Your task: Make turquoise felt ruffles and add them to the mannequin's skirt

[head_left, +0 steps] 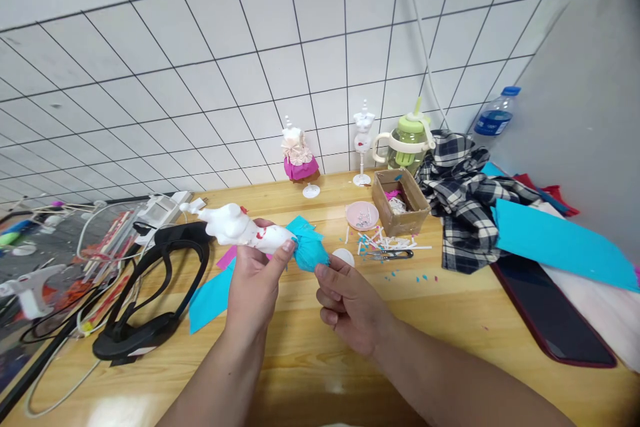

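My left hand (256,280) grips a small white mannequin torso (235,225), held lying sideways above the wooden table (310,360). A bunched teal fabric skirt (311,250) sits on the mannequin's lower end. My right hand (345,300) pinches the teal fabric from the right with thumb and forefinger. Under my hands lie a teal felt sheet (213,293) and a pink scrap (227,257).
A dressed mannequin in pink (299,157) and a bare one on a stand (363,140) stand at the tiled wall. Nearby are a pink dish (362,215), cardboard box (401,200), scissors (393,255), plaid cloth (463,203), green cup (407,141), water bottle (495,117), black headset (150,293), glue gun (30,287).
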